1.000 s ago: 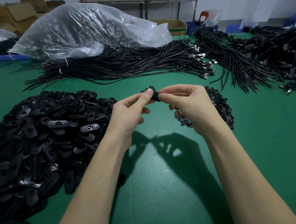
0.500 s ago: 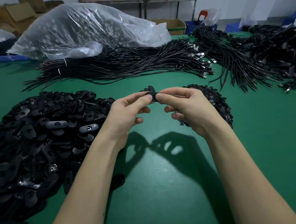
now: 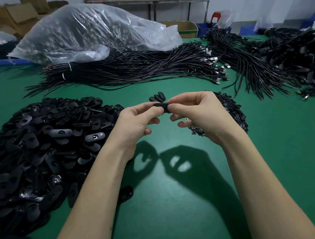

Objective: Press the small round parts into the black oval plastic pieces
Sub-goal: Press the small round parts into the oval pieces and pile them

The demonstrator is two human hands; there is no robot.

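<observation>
The left hand [image 3: 133, 122] and the right hand [image 3: 201, 114] meet above the green worktop [image 3: 182, 214], both pinching one black oval piece [image 3: 162, 107] between thumbs and forefingers, each hand clamped on one end of it. Whether a small round part sits in it cannot be told, since the fingers cover most of it. The other fingers of both hands are curled beneath.

Just beyond the hands, three more oval pieces [image 3: 158, 97] lie together on the worktop. To the left spreads one large heap of black oval pieces [image 3: 39, 151], too many to count, with one stray piece [image 3: 126, 193] beside the left forearm. Behind the right hand lies one smaller heap of small round parts [image 3: 229, 108], also uncountable.

Farther back, a tied bundle of black cables [image 3: 137, 69] stretches across the worktop, with more cable bundles [image 3: 292, 56] piled to the right. One big clear plastic bag [image 3: 89, 31] of dark parts sits behind the cables. No writing or label can be read anywhere.
</observation>
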